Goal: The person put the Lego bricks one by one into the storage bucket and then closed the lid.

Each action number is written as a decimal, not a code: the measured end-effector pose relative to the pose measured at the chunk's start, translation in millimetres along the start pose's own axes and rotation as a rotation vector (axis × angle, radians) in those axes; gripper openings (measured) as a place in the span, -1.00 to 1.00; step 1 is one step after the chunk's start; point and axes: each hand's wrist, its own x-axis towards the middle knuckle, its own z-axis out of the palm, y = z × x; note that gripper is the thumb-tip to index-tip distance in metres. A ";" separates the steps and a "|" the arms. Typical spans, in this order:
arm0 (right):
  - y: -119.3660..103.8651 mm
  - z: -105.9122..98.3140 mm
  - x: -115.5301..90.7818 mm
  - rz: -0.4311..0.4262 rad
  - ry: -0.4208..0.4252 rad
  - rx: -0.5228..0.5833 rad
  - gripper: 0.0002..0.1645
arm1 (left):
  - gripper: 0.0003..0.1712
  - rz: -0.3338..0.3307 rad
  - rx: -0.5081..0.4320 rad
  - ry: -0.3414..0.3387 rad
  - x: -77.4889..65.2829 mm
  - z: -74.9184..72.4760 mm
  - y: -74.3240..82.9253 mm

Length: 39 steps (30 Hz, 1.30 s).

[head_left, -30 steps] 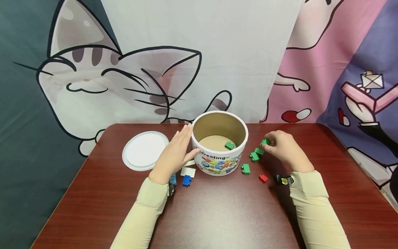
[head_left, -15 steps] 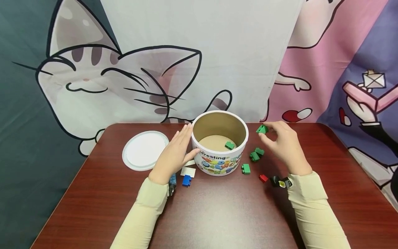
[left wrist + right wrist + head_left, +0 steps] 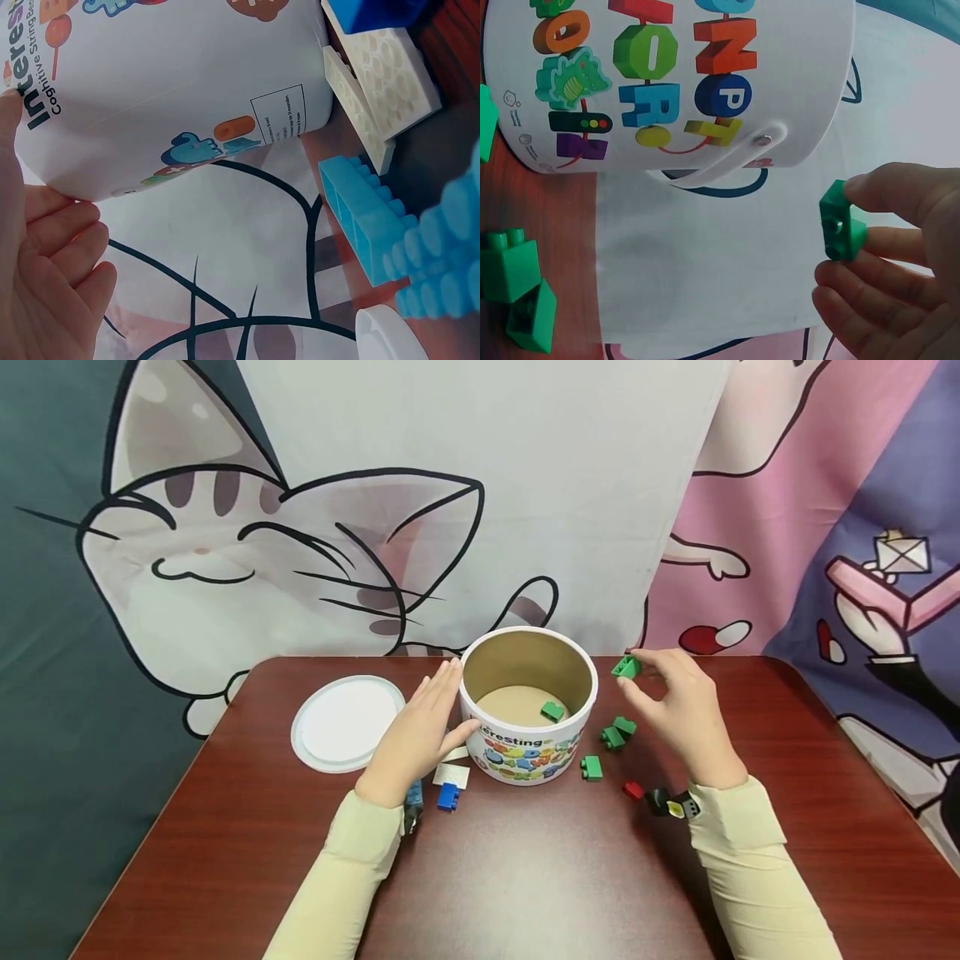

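Note:
A white printed bucket (image 3: 527, 752) stands upright at the table's far side, a green brick (image 3: 552, 711) on its floor. My left hand (image 3: 415, 732) rests against its left side with straight fingers; the left wrist view shows the fingertips (image 3: 86, 214) at the wall. My right hand (image 3: 678, 714) pinches another green brick (image 3: 843, 222) between thumb and fingers, raised above the table to the right of the bucket. Below that hand lie two green bricks (image 3: 618, 732) close together, one more green brick (image 3: 592, 767) nearer me, and a red brick (image 3: 633, 790).
A round white lid (image 3: 347, 723) lies left of the bucket. Beside my left wrist are a blue brick (image 3: 448, 797), cream studded plates (image 3: 394, 75) and light-blue bricks (image 3: 360, 214). The bucket has a white handle (image 3: 731, 154). Behind the table's back edge hangs a printed cloth.
My right hand has lifted a green brick from the table, then carried it slightly left toward the bucket. The left hand has stayed at the bucket's side.

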 end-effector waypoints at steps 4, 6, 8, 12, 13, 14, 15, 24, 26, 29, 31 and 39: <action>-4.3 2.2 -0.2 -0.022 0.056 0.022 -0.57 | -0.04 -0.004 0.000 -0.001 0.0 0.6 -1.0; -6.8 3.7 -0.5 -0.037 0.083 0.039 -0.56 | -0.05 -0.003 -0.001 0.001 0.3 1.1 -1.6; -9.6 5.5 -1.5 -0.046 0.104 0.058 -0.55 | -0.05 -0.001 -0.002 0.003 -0.2 1.5 -1.8; -15.5 7.8 -3.0 -0.055 0.120 0.088 -0.56 | -0.06 0.005 0.005 0.001 -1.4 0.6 -1.1; -17.2 8.3 -3.2 -0.056 0.125 0.096 -0.56 | -0.06 0.006 0.004 0.000 -1.7 0.0 -0.6; -18.7 8.8 -3.1 -0.059 0.129 0.102 -0.56 | -0.06 0.006 0.004 -0.001 -1.7 -0.4 -0.3; -20.4 8.9 -3.0 -0.063 0.129 0.107 -0.55 | -0.06 0.008 0.005 0.000 -1.5 -0.9 0.0; -40.9 15.8 5.4 -0.093 0.084 0.206 -0.56 | -0.03 0.005 -0.008 0.003 -0.3 -0.9 -0.7; -45.3 18.9 9.0 -0.093 0.060 0.230 -0.57 | -0.04 0.000 -0.016 -0.002 -1.3 0.2 -0.7; -50.7 24.3 16.2 -0.081 0.006 0.248 -0.57 | -0.05 -0.003 -0.019 0.002 -1.8 0.8 -0.7; -55.0 28.1 21.9 -0.067 -0.033 0.247 -0.56 | -0.06 -0.003 -0.016 0.005 -1.6 1.1 -1.2; -67.4 42.9 46.2 0.012 -0.214 0.288 -0.59 | -0.06 -0.003 -0.012 0.004 -1.5 0.2 -1.3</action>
